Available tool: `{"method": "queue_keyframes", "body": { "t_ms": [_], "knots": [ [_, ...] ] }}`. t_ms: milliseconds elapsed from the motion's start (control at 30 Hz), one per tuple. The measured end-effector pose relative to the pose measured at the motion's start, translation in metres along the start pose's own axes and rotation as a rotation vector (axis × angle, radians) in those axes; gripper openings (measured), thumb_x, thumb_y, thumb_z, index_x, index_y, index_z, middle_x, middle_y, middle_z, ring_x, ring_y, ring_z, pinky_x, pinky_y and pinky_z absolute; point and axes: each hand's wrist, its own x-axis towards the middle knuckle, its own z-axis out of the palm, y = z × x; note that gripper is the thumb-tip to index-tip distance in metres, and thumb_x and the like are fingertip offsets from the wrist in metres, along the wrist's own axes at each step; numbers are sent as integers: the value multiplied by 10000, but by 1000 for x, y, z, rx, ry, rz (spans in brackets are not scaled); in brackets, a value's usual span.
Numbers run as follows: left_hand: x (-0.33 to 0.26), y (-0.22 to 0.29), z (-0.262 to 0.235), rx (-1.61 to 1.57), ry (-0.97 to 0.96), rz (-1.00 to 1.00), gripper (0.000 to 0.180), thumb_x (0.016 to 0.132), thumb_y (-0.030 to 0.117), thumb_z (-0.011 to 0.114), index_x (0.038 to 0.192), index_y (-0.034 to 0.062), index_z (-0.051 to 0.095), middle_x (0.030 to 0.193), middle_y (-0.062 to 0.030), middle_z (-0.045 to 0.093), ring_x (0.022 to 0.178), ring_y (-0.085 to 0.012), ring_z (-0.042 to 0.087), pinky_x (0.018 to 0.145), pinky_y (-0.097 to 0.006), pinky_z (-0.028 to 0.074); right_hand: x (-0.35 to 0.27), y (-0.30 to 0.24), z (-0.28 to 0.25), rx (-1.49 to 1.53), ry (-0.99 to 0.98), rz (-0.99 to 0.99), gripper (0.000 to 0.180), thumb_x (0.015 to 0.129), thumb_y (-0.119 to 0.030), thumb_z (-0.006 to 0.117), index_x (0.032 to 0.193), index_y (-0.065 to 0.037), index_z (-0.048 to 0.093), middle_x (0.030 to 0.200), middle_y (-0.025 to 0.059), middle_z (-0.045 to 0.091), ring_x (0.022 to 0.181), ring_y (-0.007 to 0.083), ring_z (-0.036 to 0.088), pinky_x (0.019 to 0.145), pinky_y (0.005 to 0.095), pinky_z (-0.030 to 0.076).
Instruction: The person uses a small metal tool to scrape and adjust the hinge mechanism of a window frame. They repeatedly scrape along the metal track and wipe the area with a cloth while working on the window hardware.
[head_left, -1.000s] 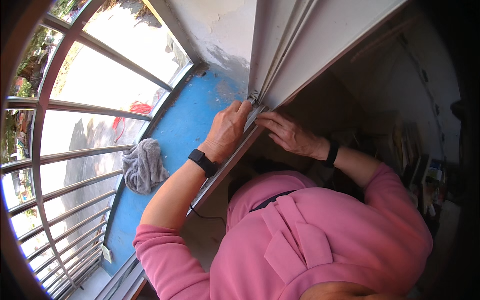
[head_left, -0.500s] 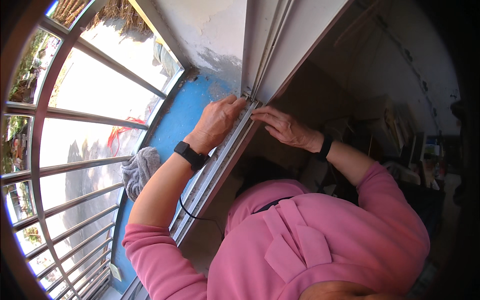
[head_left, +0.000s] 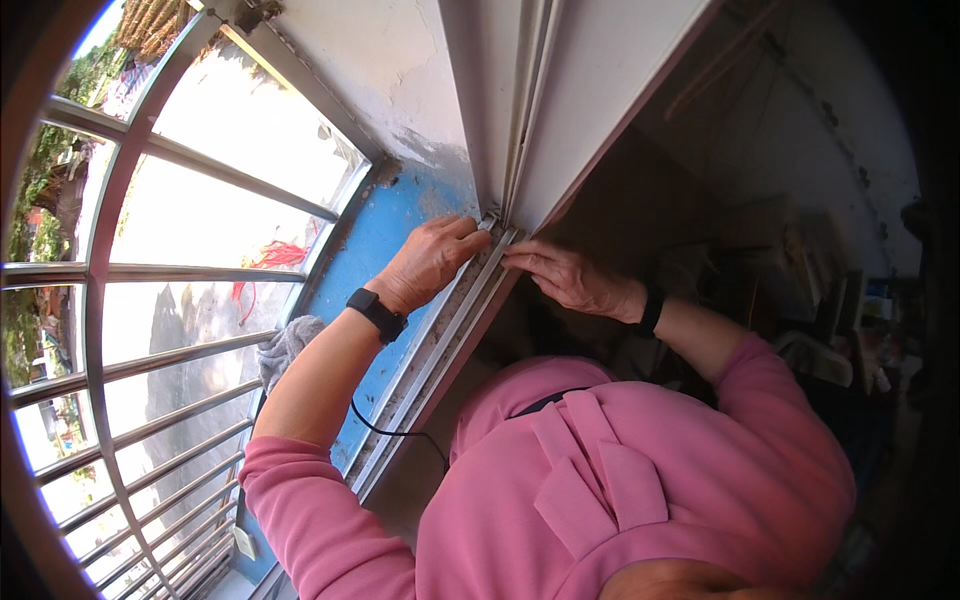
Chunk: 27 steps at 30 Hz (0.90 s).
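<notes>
At the corner where the sliding-window track (head_left: 425, 345) meets the upright white frame (head_left: 505, 120), my left hand (head_left: 428, 262) is closed. Its thumb and forefinger come together over the track's end, and whatever they pinch is too small or hidden to name. My right hand (head_left: 580, 275) lies with fingers stretched out, their tips on the inner edge of the same track. No object shows in it. Dirt lines the grooves of the metal track between the two hands.
Left of the track, a blue sill (head_left: 365, 230) runs along curved metal window bars (head_left: 215, 272). A grey cloth (head_left: 284, 352) sits against the bars beside my left forearm. A thin black cable (head_left: 385, 431) crosses the track. Shelves with clutter (head_left: 800, 270) stand in the dim room at right.
The view has shifted, so the track corner and both hands sit slightly lower in the picture. Both hands stay at the corner, the left still closed and the right still stretched out.
</notes>
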Motion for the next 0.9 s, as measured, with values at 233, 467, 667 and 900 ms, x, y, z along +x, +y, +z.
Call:
{"method": "queue_keyframes", "body": {
  "t_ms": [233,467,667,900],
  "knots": [
    [-4,-8,15,161,85,109,231,830,70,650,1058,62,609,937,-93,584,884,-288,634,789,-391,548,1,2,6,73,-17,56,473,888,70,640,1338,-74,633,1323,102,598,1169,299,639,1010,386,543],
    [-5,-19,21,80,48,180,168,852,87,625,1019,90,605,937,-88,596,919,-288,647,816,-392,556,4,-7,21,144,23,129,422,891,65,632,1294,-59,640,1243,98,624,1118,304,661,942,381,572],
    [-24,-17,7,-107,14,9,273,856,33,633,1128,56,633,942,-118,608,936,-336,654,817,-400,564,4,-11,18,112,31,107,416,892,61,632,1291,-56,639,1263,103,622,1132,303,658,952,384,569],
    [-7,-18,9,26,-28,118,224,864,42,609,1087,62,614,956,-121,612,955,-323,653,847,-395,558,4,-7,20,140,20,135,452,892,68,642,1323,-64,624,1300,104,605,1139,313,644,979,386,551]
  ]
}}
